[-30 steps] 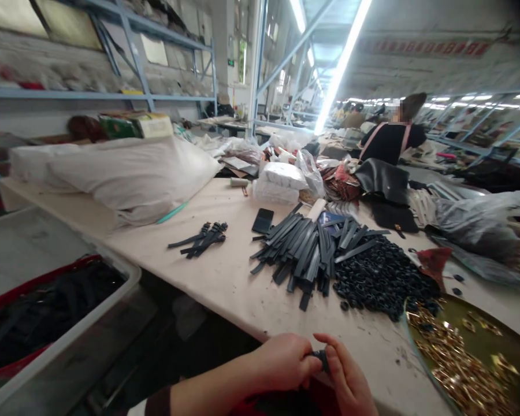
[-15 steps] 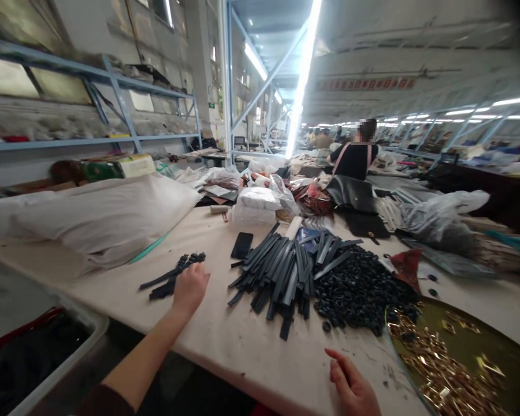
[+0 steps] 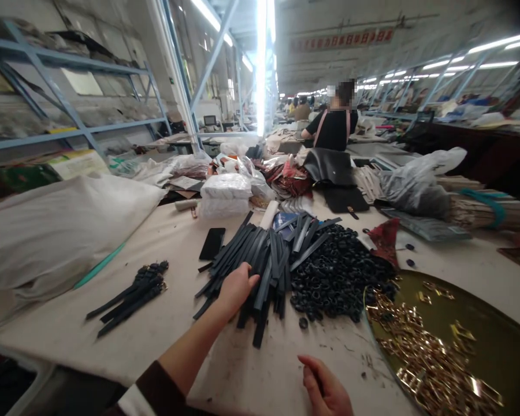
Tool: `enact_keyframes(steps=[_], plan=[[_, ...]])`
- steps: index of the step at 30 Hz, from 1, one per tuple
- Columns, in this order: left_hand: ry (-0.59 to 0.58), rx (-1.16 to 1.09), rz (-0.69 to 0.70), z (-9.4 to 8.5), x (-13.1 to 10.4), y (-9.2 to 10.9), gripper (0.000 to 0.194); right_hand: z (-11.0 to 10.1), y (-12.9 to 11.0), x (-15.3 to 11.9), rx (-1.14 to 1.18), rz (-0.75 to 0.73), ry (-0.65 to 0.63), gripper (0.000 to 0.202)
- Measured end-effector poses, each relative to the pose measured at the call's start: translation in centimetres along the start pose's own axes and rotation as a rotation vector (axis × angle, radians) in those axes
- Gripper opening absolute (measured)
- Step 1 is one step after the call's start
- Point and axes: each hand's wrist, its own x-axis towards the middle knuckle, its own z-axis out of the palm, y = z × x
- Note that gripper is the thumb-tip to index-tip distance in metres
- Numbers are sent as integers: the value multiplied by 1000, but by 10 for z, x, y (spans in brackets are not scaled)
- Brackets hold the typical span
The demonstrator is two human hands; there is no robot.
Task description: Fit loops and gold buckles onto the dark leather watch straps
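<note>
dark grey, flat leather-like strips [image 3: 266,271] lie fanned in a loose heap mid-table, on a pale, cloth-like table surface [image 3: 242,375]; the person's bare left hand [image 3: 236,290] reaches onto the heap's near side, fingers bent down; whether they pinch a strip cannot be told; the bare right hand [image 3: 326,388] sits near the table's front edge, fingers loosely curled, with nothing visible in it, though its palm is hidden; right of the strips, touching them, spreads a mound of small black rings [image 3: 338,271], and beside that a round olive-gold tray [image 3: 481,300] of shiny gold metal buckles [image 3: 433,358]; the supplies seem grouped by kind in an arc so either hand can reach them; a small bundle of dark straps [image 3: 149,283] lies well apart at left, probably to keep it from mixing with the heap; half a second ago the left hand was over that bundle, covering part of it; now the bundle is uncovered and the hand is at the strips, while the right hand stays low, near the edge.
</note>
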Motion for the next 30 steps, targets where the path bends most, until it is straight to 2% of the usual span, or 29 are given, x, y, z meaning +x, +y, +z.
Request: enact_keyframes(steps=[3, 4, 5, 7, 8, 10, 12, 14, 15, 17, 19, 21, 26, 30], plan=[[36, -64, 92, -10, -24, 14, 25, -11, -14, 10, 93, 95, -96, 38], [32, -98, 181, -12, -36, 21, 24, -16, -20, 14, 167, 164, -147, 44], [27, -141, 336, -13, -49, 28, 23, -21, -26, 18, 264, 249, -225, 51], [-6, -172, 598, -11, -73, 40, 21, -32, -40, 22, 453, 424, -435, 62], [-26, -180, 686, -8, -84, 44, 21, -36, -47, 22, 505, 489, -536, 62], [-54, -217, 740, -1, -98, 50, 21, -40, -58, 18, 518, 558, -653, 53], [-16, -330, 617, 6, -106, 53, 21, -40, -65, 10, 472, 570, -630, 46], [12, -532, 352, 11, -109, 57, 18, -37, -69, 1, 413, 572, -523, 47], [-32, -670, 196, 13, -110, 60, 17, -36, -70, -4, 384, 569, -463, 47], [-262, -996, -90, 14, -114, 66, 20, -32, -71, -11, 340, 549, -372, 48], [-521, -1300, -273, 14, -118, 73, 25, -28, -73, -18, 329, 542, -350, 48], [-624, -1474, -365, 13, -123, 76, 27, -25, -75, -26, 319, 544, -357, 47], [-652, -1554, -480, 9, -137, 78, 22, -21, -77, -45, 321, 566, -417, 49], [-661, -1554, -483, 10, -144, 78, 16, -24, -78, -51, 272, 515, -489, 50]])
